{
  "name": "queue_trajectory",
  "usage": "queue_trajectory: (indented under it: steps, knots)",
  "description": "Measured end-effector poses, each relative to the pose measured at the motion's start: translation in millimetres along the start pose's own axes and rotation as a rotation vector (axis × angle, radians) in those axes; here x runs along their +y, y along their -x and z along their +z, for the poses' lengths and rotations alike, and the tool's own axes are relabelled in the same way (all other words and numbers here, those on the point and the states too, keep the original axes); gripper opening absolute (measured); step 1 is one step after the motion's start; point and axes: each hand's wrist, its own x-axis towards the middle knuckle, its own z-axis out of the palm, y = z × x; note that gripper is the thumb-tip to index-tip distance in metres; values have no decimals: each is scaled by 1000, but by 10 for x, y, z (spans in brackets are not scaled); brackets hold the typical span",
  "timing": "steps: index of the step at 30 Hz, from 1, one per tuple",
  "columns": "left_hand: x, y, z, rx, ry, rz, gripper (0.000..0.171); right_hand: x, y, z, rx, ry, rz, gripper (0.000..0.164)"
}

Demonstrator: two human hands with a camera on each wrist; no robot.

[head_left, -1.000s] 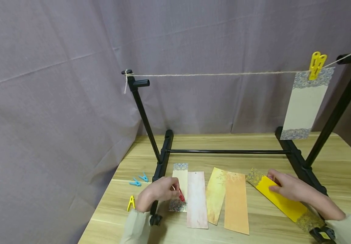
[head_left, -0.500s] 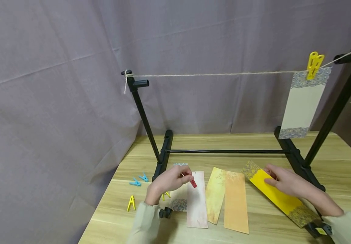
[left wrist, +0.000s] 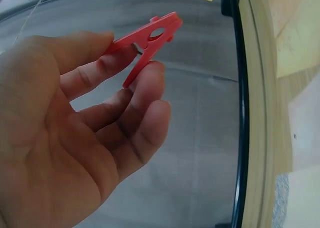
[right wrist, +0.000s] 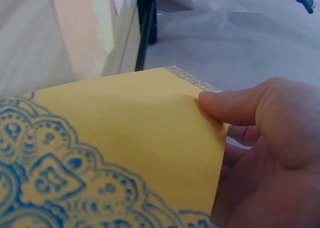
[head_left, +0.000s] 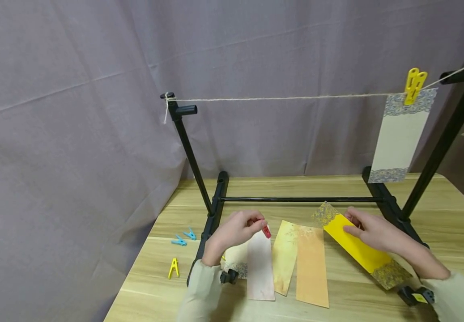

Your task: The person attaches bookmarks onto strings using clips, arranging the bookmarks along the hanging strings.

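Observation:
Between thumb and fingers, my left hand (head_left: pixel 240 230) pinches a red clothespin (left wrist: pixel 152 40) by its handle ends; in the head view it is over the pale pink card. My right hand (head_left: pixel 378 230) grips a yellow card (head_left: pixel 354 239) with lace-patterned ends, thumb on its face and fingers behind. The card tilts, its upper end to the left. Above, a white card (head_left: pixel 401 138) with blue lace ends hangs from a string (head_left: pixel 276 98), held by a yellow clothespin (head_left: pixel 415 87).
A pink card (head_left: pixel 261 273), a pale yellow card (head_left: pixel 286 259), an orange card (head_left: pixel 311 268) and a partly covered lace-ended card (head_left: pixel 236 256) lie on the table. Blue clothespins (head_left: pixel 179 240) and a yellow clothespin (head_left: pixel 173 268) lie left. A black frame (head_left: pixel 191 156) holds up the string.
My left hand has moved right and up with the red clothespin, away from the lace-ended card. My right hand has lifted the yellow card slightly up and left.

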Motion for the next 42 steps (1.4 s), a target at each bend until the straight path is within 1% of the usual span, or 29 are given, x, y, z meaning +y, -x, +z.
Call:
queue_trajectory:
  steps: [4,9,16,25,31,34,38,42]
  knots:
    - [75,-76,-21,43,4,37,20,-39,-20,-55,27,16,-14,20]
    - [184,-177,-60,83,21,65,19,-81,-42,-109,52,28,-10,17]
    - [323,-330,-74,88,-1,128,16,-115,-41,-234,100,40,-33,12]
    - [486,-442,-158,124,21,208,11,-158,-69,-345,153,30,-32,15]
    - [577,-508,-220,183,45,209,12,-220,-114,-437,177,10,-23,19]
    - [621,-534,-253,212,30,200,13,-252,-129,-471,177,-8,-19,19]
    - [674,-569,-284,222,-1,201,13,-292,-142,-499,188,-31,-22,21]
    - [724,-609,-307,216,-13,223,11,-321,-150,-513,209,-53,-29,21]
